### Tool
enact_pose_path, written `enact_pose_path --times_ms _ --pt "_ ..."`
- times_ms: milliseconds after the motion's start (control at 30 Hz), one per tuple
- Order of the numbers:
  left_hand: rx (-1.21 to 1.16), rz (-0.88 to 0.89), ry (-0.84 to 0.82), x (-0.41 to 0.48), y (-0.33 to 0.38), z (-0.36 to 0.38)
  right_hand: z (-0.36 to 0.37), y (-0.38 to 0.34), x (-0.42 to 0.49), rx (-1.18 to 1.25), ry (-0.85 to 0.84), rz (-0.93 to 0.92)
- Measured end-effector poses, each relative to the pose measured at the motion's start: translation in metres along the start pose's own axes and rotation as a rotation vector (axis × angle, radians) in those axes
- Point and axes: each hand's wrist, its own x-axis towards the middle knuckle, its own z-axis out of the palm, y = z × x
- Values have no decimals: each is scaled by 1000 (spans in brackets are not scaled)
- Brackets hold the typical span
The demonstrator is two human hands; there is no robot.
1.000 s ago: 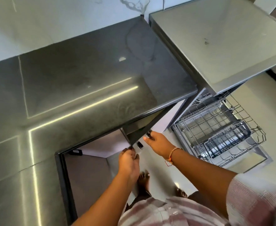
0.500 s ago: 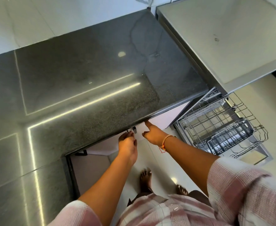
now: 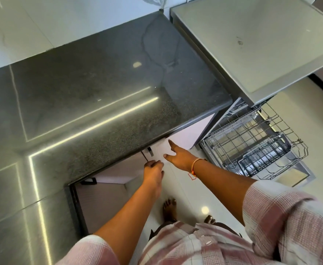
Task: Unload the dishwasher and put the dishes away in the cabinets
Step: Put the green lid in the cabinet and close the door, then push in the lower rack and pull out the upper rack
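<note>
We see a grey wire dishwasher rack (image 3: 229, 125), right of the dark polished stone countertop (image 3: 99, 92), holding a dark slotted plastic cutlery basket (image 3: 265, 155).

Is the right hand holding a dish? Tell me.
No, the right hand holds nothing; its fingers are straight, reaching toward the cabinet door.

**Kitchen corner, placed around the countertop**

The dishwasher (image 3: 252, 44) stands right of the countertop (image 3: 99, 92), with its rack (image 3: 252, 144) out in front. Cabinet doors (image 3: 122, 169) sit below the countertop's front edge. The left hand (image 3: 154, 171) and right hand (image 3: 178, 157) are just before that edge.
</note>
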Motion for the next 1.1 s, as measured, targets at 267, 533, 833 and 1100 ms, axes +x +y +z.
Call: enact_pose_path --times_ms 267,533,833,1100 --pt "349 -76 -168 -13 -57 67 -33 110 -51 16 67 210" --pt "640 -142 -398 -61 -129 207 -107 284 -130 277 308 358" --pt "1319 65 -507 -110 -244 353 -200 455 -192 600 426 483" --pt "2133 665 -786 -78 -307 428 -221 541 -173 902 485 549"
